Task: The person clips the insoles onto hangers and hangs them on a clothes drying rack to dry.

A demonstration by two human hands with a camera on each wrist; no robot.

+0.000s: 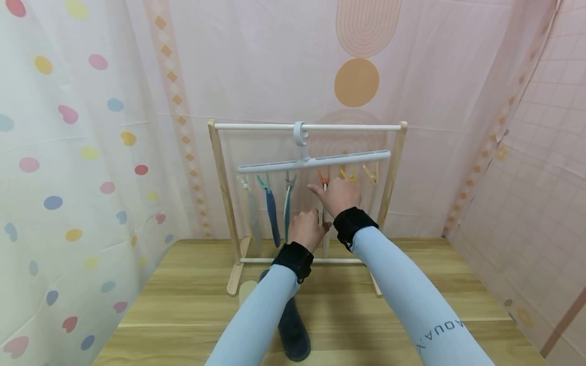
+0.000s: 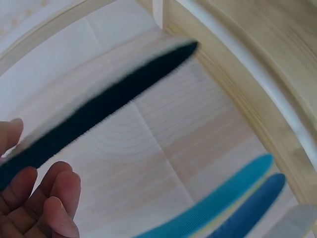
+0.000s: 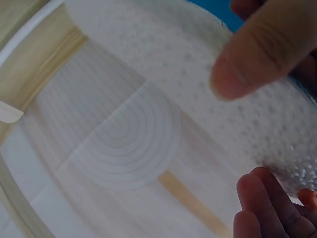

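Note:
A fuzzy white insole with a dark teal back hangs edge-on from an orange clip on a pale blue hanger. My left hand pinches that insole partway down, between thumb and fingers. Higher up, my right hand is beside the orange clip, its thumb extended and apart from the fingers. In the right wrist view, the thumb lies in front of the white insole face. To the left hang a teal insole, a blue insole and a whitish insole.
The hanger hooks over the white bar of a wooden rack. A yellow clip and a pale yellow clip are on its right. A dark insole and a beige piece lie on the wooden table.

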